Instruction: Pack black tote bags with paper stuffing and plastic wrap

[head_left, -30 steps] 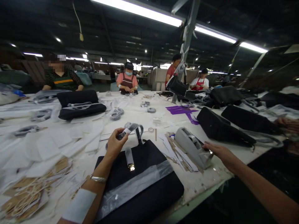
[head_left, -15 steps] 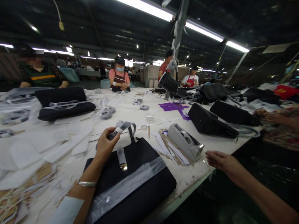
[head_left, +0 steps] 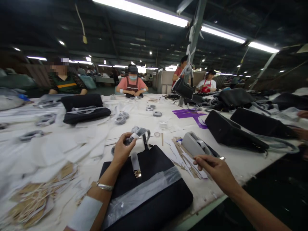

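Observation:
My left hand (head_left: 124, 148) is closed around the plastic-wrapped strap (head_left: 141, 131) of a black bag, at a white band on it. The black bag (head_left: 166, 160) lies flat on the table, with clear film (head_left: 146, 194) across its front and a wrapped tab ending in a gold-coloured clasp (head_left: 137, 173). My right hand (head_left: 214, 168) is pinched to the right of the bag, in front of the grey tape dispenser (head_left: 192, 142). A piece of clear tape seems to be in its fingertips, though it hardly shows. Paper strips (head_left: 180, 157) lie beside the dispenser.
Black bags (head_left: 232, 131) lie at the right, and another wrapped bag (head_left: 84, 110) at the left. Coiled wrapped straps (head_left: 121, 118), purple tape (head_left: 187, 115) and tags with string (head_left: 36, 199) are spread about. Co-workers (head_left: 132, 83) sit across the table (head_left: 154, 125).
My right hand has moved left from the dispenser's cutting end, towards the bag. My left hand still holds the strap. The view has turned slightly left.

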